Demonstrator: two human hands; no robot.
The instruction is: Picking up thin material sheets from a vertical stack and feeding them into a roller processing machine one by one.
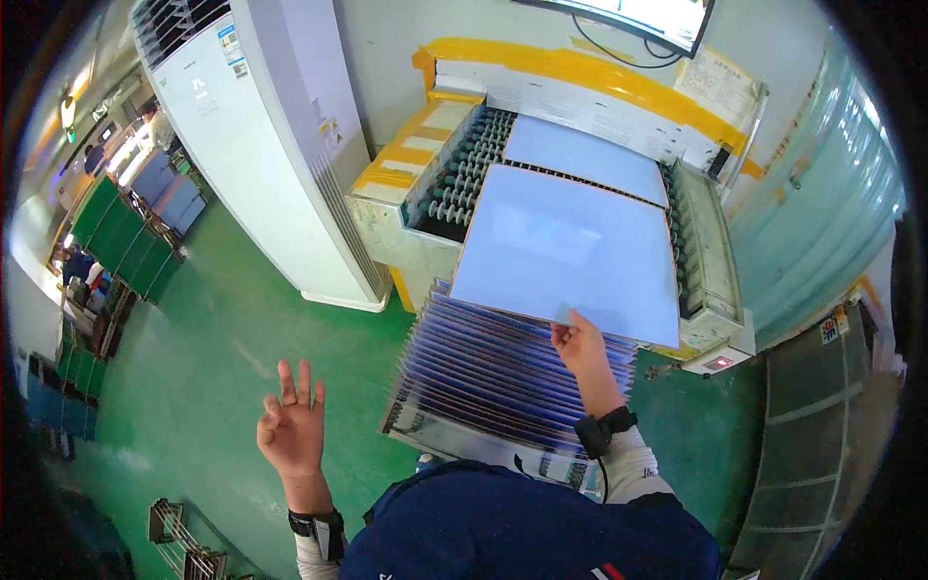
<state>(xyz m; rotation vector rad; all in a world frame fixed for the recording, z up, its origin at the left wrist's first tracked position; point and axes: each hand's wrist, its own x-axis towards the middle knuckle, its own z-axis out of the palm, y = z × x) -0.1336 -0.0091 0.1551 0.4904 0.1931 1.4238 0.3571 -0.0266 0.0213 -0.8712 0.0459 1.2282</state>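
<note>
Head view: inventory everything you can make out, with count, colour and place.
Panels: two, pale blue, conveyor top
Roller conveyor: one, whitish, centre
Racked sheets: many, bluish, before conveyor
Air conditioner: one, white, left
Screen: one, black rim, top right
Curtain: one, translucent, right
Barred frame: one, grey, lower right
Boards: several, green, far left
People: several, clothing unclear, far left
Floor: one, green, below
Left hand: one, bare, raised
Right hand: one, bare, front panel's edge
Wristbands: two, black, wrists
Shirt: one, navy, bottom

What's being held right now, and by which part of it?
The pale front panel, apparently pinched at its near edge, right of centre, by the right hand's fingers. Left hand: empty.
</note>
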